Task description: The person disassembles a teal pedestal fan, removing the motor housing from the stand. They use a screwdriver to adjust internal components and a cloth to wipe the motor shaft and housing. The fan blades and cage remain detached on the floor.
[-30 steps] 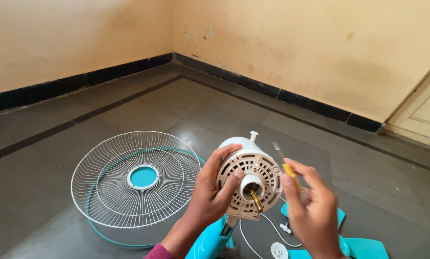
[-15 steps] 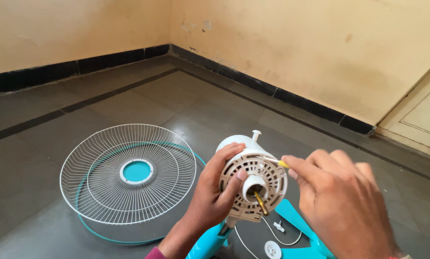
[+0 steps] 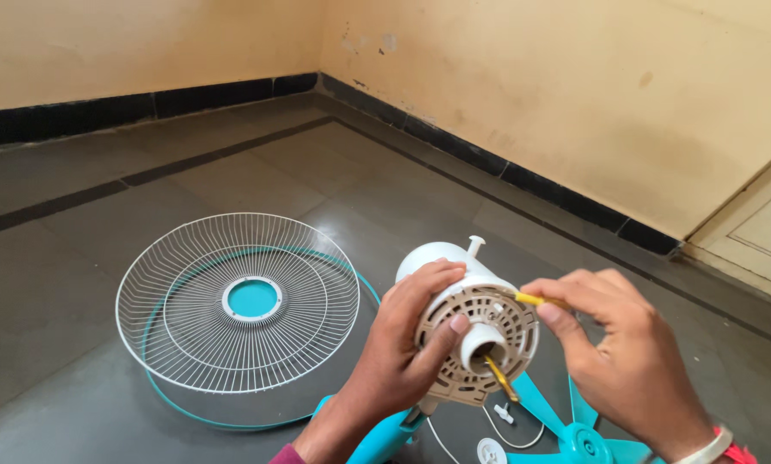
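We see two bare hands: our left hand shows a dark maroon sleeve cuff at the wrist, our right hand wears a white wristband beside red thread.

The floor is dark grey glossy tile crossed by darker strips, ending at a black skirting band under yellow walls. On it lies a round white wire fan guard with a teal centre disc, set inside a thin teal ring. Near the bottom edge lie teal fan blades, a white cord and a small white plug-like piece.
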